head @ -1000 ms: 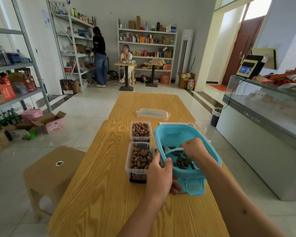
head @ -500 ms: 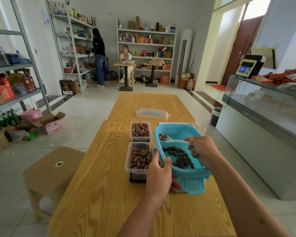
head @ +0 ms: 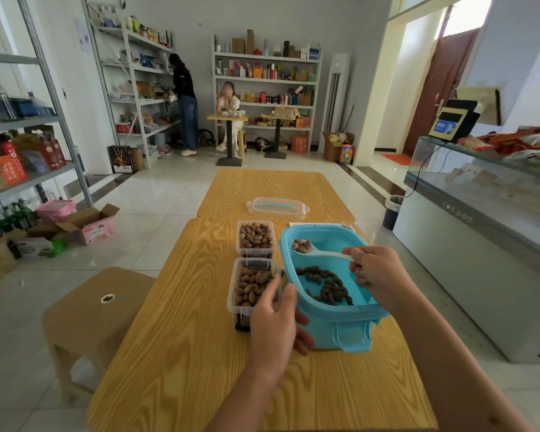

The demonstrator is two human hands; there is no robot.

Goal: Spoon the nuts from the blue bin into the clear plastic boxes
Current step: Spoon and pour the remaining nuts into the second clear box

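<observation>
The blue bin [head: 331, 313] stands on the wooden table [head: 194, 353], tilted toward me, with dark nuts [head: 326, 283] piled at its near bottom. My left hand [head: 276, 319] grips the bin's near left corner. My right hand [head: 379, 275] holds a white spoon [head: 315, 252] carrying a few nuts above the bin's far left side. Left of the bin stand two clear plastic boxes of nuts, a near one [head: 251, 286] and a far one [head: 256, 236].
A clear lid with a blue handle [head: 276, 207] lies farther up the table. A wooden stool [head: 94, 307] stands left of the table, a glass counter [head: 480, 219] at the right. Two people are by the shelves at the back.
My right hand has lifted the spoon out of the nut pile with a few nuts and carried it to the bin's far left. The bin has tilted more toward me.
</observation>
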